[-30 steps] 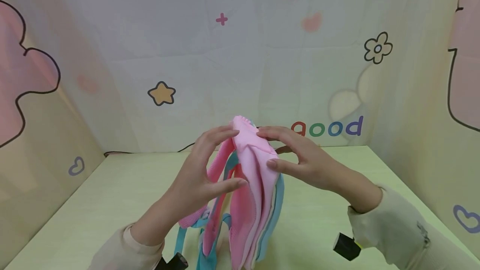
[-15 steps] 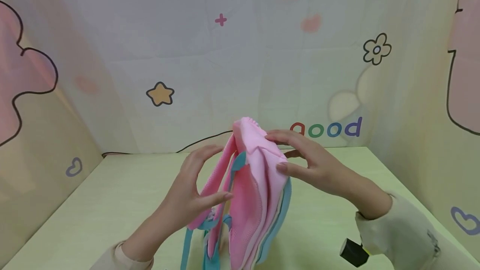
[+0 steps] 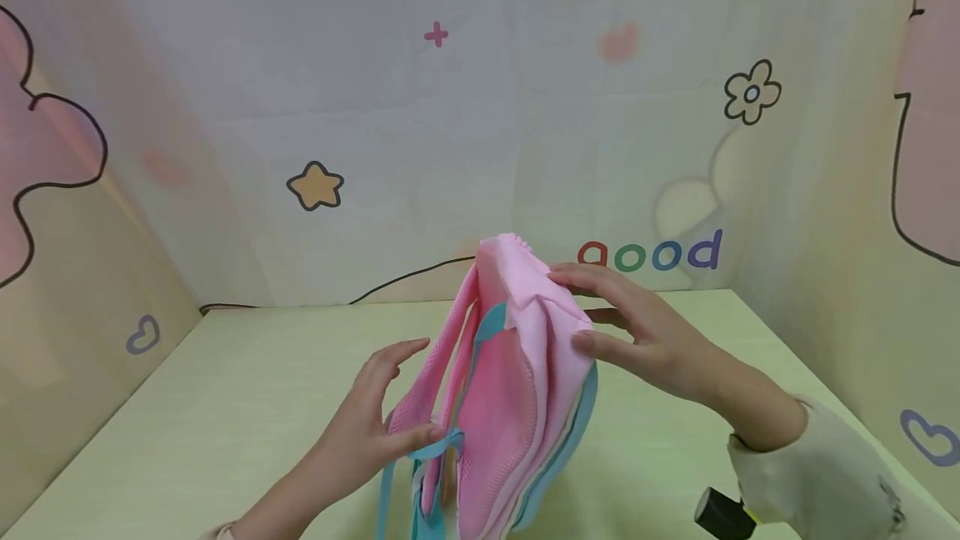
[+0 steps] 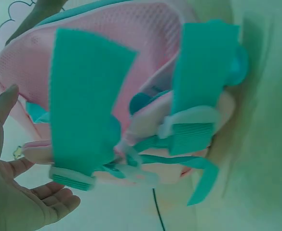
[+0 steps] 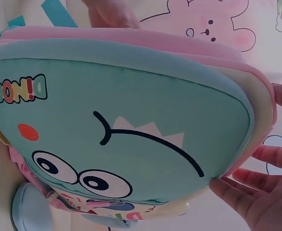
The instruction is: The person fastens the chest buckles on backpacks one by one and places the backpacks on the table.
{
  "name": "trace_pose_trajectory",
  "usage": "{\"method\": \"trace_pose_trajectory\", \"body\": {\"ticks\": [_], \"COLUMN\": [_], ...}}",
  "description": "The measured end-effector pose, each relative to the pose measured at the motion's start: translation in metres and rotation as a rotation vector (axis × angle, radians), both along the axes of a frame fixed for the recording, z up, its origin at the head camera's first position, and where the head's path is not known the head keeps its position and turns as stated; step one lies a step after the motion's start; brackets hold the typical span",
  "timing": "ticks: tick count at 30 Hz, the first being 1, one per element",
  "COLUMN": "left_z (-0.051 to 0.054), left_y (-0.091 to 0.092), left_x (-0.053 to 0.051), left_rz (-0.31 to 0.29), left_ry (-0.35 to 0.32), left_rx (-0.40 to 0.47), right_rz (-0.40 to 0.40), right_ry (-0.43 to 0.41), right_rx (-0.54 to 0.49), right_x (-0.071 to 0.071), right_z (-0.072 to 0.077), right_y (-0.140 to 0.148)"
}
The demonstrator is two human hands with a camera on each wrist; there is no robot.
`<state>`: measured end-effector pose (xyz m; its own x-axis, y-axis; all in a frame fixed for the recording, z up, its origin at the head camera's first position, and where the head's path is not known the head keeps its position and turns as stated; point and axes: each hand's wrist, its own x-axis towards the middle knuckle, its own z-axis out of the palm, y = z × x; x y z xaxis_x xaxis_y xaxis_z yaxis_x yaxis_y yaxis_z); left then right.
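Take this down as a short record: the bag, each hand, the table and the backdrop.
Bag: pink-and-teal backpack, back panel facing the left hand
Bag front: teal, with cartoon eyes
Left hand: thumb and fingers spread by a pink shoulder strap; contact unclear
Right hand: holds the bag's side
Table: pale, smooth
Backdrop: printed with a star and "good"

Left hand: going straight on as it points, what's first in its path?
Probably the pink shoulder strap of the backpack, right by the left hand's fingertips; depth is unclear, contact possible.
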<state>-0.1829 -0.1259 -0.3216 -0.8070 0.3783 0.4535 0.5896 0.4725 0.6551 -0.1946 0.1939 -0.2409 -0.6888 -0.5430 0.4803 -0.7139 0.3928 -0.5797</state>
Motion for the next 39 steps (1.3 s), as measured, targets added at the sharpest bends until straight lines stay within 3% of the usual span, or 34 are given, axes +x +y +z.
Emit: {"method": "trace_pose_trajectory", "body": {"ticks": [7,11,15,23,30,39], "left_z": [-0.018,-0.027,-0.034,-0.046,-0.047,-0.05], "left_y": [0.001,0.003,0.005,0.016,0.023,0.029], "left_x": [0.006,0.007,0.007,0.004,0.003,0.005], "left_rz": [0.012,-0.049,-0.11,-0.127,-0.136,-0.175], "left_ry": [-0.136,-0.201,-0.186,-0.11,-0.071,0.001], "left_rx": [0.05,0.111,0.127,0.058,-0.015,-0.061], "right_rz": [-0.02,-0.023,-0.029,-0.037,0.027,-0.035], "right_ry": [-0.047,-0.06,-0.062,-0.081,-0.115,-0.078], "right_rx": [-0.031,-0.052,-0.073,-0.12,-0.183,-0.187], "right_x": [0.005,0.006,0.009,0.016,0.016,0.02], "right_z": [-0.002,-0.004,-0.008,-0.016,-0.029,-0.041], "right_y": [0.004,0.006,0.009,0.013,0.018,0.025]}}
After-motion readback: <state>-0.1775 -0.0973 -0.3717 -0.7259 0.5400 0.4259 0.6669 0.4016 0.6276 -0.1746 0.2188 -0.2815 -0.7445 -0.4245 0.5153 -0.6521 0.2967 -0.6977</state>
